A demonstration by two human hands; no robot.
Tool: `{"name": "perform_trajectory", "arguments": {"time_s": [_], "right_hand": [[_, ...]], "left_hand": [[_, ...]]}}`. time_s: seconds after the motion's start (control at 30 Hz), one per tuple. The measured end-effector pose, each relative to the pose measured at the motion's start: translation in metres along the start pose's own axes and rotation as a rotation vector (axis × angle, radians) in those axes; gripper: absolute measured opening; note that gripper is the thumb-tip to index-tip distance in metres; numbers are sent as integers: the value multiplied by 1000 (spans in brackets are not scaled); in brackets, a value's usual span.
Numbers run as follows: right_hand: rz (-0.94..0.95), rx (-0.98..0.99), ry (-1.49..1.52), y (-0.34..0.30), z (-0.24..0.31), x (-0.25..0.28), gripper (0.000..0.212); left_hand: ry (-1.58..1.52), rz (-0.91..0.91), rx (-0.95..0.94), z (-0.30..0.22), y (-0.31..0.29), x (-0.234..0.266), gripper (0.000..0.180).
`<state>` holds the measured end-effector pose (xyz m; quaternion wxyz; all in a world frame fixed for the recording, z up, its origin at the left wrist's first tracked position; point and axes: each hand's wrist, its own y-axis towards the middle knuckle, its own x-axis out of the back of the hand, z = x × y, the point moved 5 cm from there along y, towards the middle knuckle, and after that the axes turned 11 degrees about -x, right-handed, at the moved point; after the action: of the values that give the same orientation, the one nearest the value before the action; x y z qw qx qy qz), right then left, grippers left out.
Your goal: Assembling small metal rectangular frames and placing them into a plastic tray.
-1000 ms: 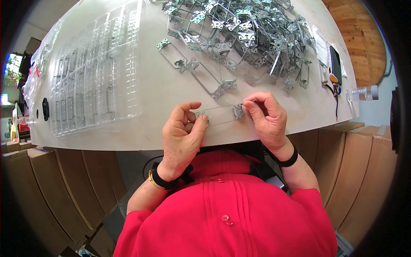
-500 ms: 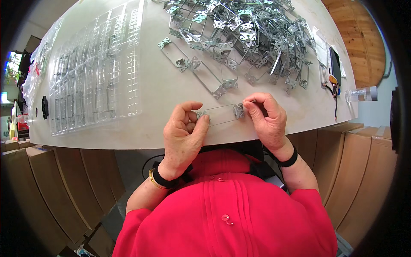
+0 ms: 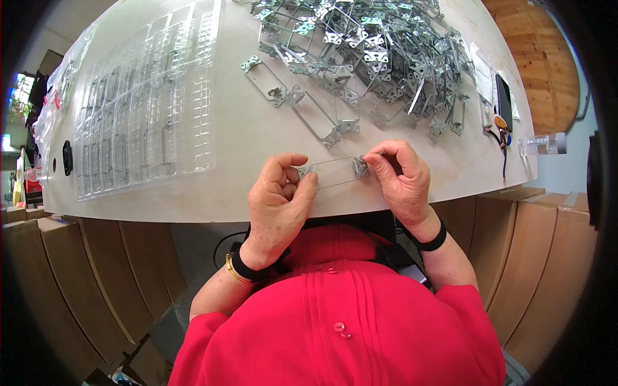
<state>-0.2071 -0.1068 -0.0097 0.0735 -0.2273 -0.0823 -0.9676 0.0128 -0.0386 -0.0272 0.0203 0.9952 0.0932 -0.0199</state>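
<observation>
Near the table's front edge I hold a thin metal bracket frame, made of two slim rods with a stamped plate at each end. My left hand pinches its left end between thumb and fingers. At the right end, my right hand has thumb and forefinger pressed together by the plate; any small part between those fingertips is hidden. Two similar bracket frames lie just beyond, end to end. Behind them rises a large tangled pile of metal bracket frames.
Clear plastic compartment trays on the left hold several metal pieces. A small black object lies beside them. On the right are a dark phone-like device, a yellow-and-black tool and a clear cylinder. Cardboard boxes flank me below the table.
Almost nothing differs. My left hand and the bracket frame have shifted very slightly to the right, along with a small shift of the whole view.
</observation>
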Motion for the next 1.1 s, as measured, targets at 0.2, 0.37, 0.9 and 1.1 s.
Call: {"name": "perform_trajectory", "arguments": {"time_s": [0.2, 0.37, 0.9, 1.1], "right_hand": [[-17, 13, -33, -1, -2, 0, 12], [-26, 89, -69, 3, 10, 0, 10], [-15, 48, -41, 3, 7, -1, 8], [1, 22, -32, 2, 3, 1, 9]], "left_hand": [[-23, -4, -12, 0, 0, -1, 30], [-36, -45, 24, -3, -1, -3, 27], [5, -11, -37, 2, -1, -1, 30], [-4, -3, -21, 2, 0, -1, 30]]}}
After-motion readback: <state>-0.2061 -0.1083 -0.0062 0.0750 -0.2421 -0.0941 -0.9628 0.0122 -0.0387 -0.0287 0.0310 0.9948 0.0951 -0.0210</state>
